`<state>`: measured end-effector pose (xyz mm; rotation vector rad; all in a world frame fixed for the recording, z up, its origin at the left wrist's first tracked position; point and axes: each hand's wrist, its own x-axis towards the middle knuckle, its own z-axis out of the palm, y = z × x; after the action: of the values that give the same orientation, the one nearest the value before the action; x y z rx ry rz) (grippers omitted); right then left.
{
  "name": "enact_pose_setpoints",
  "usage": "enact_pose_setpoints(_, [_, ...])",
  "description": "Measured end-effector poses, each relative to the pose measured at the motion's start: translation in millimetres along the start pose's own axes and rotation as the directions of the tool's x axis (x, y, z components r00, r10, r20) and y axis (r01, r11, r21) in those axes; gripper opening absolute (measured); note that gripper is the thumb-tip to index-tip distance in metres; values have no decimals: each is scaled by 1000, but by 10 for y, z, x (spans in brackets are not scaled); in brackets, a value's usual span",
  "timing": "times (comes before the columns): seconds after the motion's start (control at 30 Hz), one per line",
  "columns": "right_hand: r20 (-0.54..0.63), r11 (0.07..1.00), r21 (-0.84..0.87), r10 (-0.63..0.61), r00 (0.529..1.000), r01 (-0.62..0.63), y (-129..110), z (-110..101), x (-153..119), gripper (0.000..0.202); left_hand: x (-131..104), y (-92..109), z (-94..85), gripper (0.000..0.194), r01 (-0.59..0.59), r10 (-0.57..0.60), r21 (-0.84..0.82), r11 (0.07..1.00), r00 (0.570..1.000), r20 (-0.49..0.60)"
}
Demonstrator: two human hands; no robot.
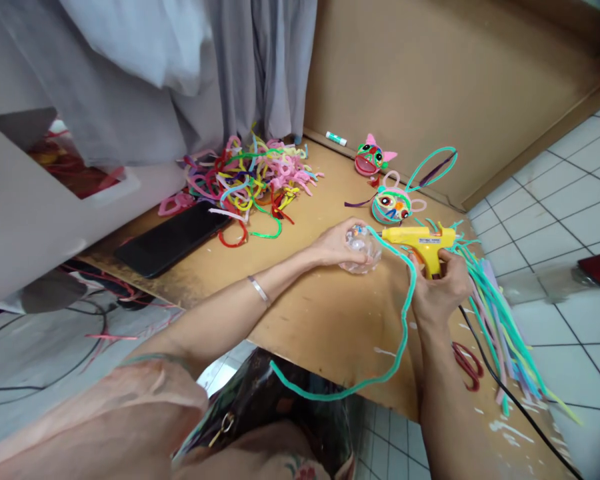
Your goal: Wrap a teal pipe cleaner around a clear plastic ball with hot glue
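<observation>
My left hand [344, 244] is wrapped round a clear plastic ball [362, 259] above the wooden table. In my right hand [443, 283] is a yellow hot glue gun [420, 239], its nozzle pointing left at the ball and close to it. A long turquoise pipe cleaner [406, 313] runs from the top of the ball, passes in front of the glue gun and my right hand, and curves down past the table's front edge to a loose end. Whether the nozzle touches the ball I cannot tell.
A tangled heap of coloured pipe cleaners [260, 173] and a black phone [173, 237] lie left. Two decorated balls, one pink-eared [369, 160] and one turquoise [391, 205], sit behind. Red-handled scissors [467, 367], a black cord [500, 383] and straight pipe cleaners [495, 320] are right.
</observation>
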<state>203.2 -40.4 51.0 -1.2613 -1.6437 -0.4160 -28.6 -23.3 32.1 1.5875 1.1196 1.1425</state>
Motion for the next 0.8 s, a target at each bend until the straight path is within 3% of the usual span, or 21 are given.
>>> enact_pose_setpoints(0.8, [49, 999, 7, 51, 998, -51, -62, -117, 57, 42, 2, 34, -9, 72, -44, 46, 67, 997, 998, -33])
